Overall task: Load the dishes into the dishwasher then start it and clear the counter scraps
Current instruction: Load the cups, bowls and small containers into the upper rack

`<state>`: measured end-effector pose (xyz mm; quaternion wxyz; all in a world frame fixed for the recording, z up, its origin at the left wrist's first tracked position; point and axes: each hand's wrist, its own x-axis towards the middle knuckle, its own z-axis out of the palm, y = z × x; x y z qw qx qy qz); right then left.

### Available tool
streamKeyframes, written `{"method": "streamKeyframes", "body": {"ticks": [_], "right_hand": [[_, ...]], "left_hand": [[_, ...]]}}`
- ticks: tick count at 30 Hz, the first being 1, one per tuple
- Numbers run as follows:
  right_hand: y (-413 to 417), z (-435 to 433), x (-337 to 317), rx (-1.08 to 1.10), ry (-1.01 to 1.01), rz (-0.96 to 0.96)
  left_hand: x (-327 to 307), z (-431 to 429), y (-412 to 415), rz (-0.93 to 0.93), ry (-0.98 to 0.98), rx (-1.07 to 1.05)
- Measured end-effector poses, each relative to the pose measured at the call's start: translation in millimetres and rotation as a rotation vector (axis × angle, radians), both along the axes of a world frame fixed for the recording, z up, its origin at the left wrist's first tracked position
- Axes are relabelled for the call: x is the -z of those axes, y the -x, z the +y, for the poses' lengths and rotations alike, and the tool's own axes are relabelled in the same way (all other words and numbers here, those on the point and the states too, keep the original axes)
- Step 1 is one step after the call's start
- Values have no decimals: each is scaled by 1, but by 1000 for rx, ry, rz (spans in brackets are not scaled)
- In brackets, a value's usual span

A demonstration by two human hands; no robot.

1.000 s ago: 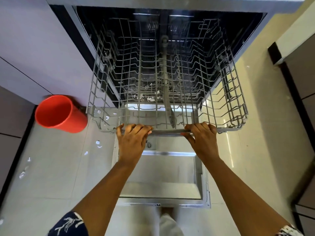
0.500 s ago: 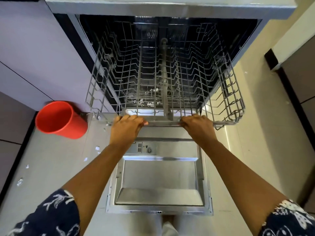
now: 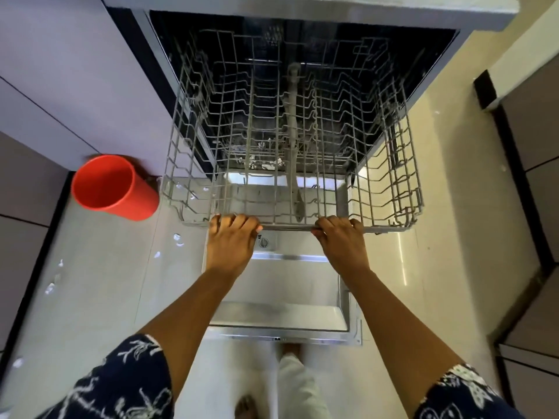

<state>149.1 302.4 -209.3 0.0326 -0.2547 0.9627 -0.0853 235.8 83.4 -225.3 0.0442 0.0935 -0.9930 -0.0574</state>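
Two hands, left hand (image 3: pixel 231 241) and right hand (image 3: pixel 343 241), curl around the thin front bar of the grey wire rack (image 3: pixel 290 146), mid-frame over the brushed-steel dishwasher door (image 3: pixel 281 297). Smooth red plastic cup (image 3: pixel 113 187) sits centre-left on glossy tile.

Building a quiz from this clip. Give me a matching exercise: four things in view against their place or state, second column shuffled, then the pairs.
Things:
1. red cup
2. wire rack
3. dishwasher door
4. left hand

Place or state:
A. folded down flat, under the arms
B. on the floor, left of the dishwasher
C. gripping the rack's front rail
D. slid partly out, no dishes in it

Pairs: 1-B, 2-D, 3-A, 4-C
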Motion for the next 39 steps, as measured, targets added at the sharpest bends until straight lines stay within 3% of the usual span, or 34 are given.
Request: {"method": "streamKeyframes", "body": {"ticks": [4, 6, 8, 12, 17, 21, 28, 33, 39], "right_hand": [[3, -6, -24, -29, -252, -222], [7, -15, -43, -87, -351, -289], [15, -36, -69, -140, -315, -276], [36, -101, -136, -215, -125, -156], [74, -210, -210, -323, 173, -12], [104, -311, -255, -335, 295, 14], [157, -462, -298, -138, 604, -49], [207, -521, -305, 56, 629, -100], [255, -541, -293, 78, 405, -280]], "left_hand": [[-22, 1, 3, -254, -91, -2], [-38, -5, 10, -406, -214, 11], [-60, -17, 18, -443, -416, -37], [-130, -67, 23, -95, -585, -234], [-220, -167, 32, 290, -576, -351], [-263, -268, 57, 432, -558, -382], [-309, -429, 134, 528, -555, -383], [-321, -504, 207, 379, -522, -317], [-330, -551, 290, -112, 83, -38]]}}
